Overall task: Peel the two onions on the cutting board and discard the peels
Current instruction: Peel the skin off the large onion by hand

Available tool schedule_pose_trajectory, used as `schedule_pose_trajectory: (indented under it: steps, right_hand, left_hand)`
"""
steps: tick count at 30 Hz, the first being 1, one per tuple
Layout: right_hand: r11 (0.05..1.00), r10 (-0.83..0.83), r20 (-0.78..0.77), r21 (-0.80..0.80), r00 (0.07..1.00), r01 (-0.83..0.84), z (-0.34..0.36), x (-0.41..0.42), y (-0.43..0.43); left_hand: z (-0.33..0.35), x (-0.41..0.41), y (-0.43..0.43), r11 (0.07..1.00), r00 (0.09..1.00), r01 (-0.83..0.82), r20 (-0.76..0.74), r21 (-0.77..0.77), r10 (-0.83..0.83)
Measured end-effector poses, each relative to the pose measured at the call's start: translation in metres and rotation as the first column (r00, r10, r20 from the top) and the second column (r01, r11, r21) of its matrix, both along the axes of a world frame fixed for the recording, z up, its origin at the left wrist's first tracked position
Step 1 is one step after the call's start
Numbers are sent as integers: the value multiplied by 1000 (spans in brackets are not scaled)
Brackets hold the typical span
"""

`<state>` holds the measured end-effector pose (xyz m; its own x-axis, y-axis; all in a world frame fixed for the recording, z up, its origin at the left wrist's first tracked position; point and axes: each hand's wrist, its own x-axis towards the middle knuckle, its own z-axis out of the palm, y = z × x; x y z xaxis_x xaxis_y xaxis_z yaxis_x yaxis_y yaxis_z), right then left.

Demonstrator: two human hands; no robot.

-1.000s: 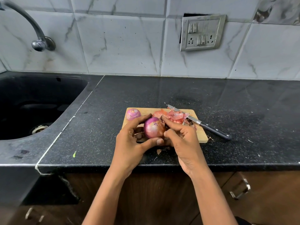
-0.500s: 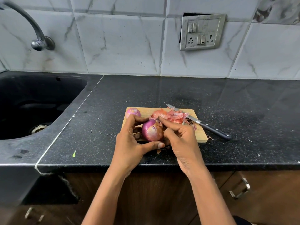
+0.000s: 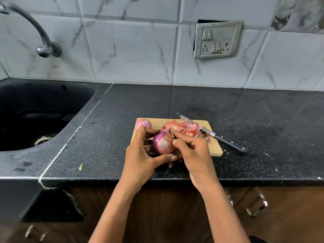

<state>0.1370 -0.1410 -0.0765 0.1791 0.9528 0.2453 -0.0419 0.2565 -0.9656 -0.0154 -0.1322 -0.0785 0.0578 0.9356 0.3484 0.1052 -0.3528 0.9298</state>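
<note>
My left hand (image 3: 140, 156) grips a purple onion (image 3: 162, 144) just above the near edge of the wooden cutting board (image 3: 214, 148), thumb under it and fingers over its far side. My right hand (image 3: 194, 154) pinches at the onion's papery skin near its top with thumb and forefinger. A second, smaller onion (image 3: 143, 123) lies at the board's far left corner. A heap of orange-pink peels (image 3: 184, 128) sits in the board's middle.
A black-handled knife (image 3: 222, 138) lies across the board's right side, blade pointing far-left. A black sink (image 3: 35, 116) with a tap (image 3: 43, 48) is at the left. Peel scraps (image 3: 171, 163) dot the dark counter (image 3: 263, 137) near its front edge.
The onion has been turned slightly in my left hand. My right thumb and forefinger have shifted up to the skin near the onion's top.
</note>
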Motion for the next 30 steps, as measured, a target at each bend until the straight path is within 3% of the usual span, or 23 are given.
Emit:
schedule_pose_trajectory:
  steps: [10,14,25,30]
  right_hand:
    - [997,-63,119,41,991,58,-3,2,0]
    - [999,-30,19,20,999,30,0,1,-1]
    - [996,-58,47,69,997,54,-4,2,-1]
    - [991,4,44,135,999,-10,-1,1,-9]
  left_hand:
    - [3,1,-2,1000,1000,-9,-5,-14,9]
    - [2,-2,4,998,999,26,-39,-51,-28]
    - [1,-7,5,999,991,50,-123,-3,-50]
    - [-1,-9,5,995,984,78,-165,54,-68]
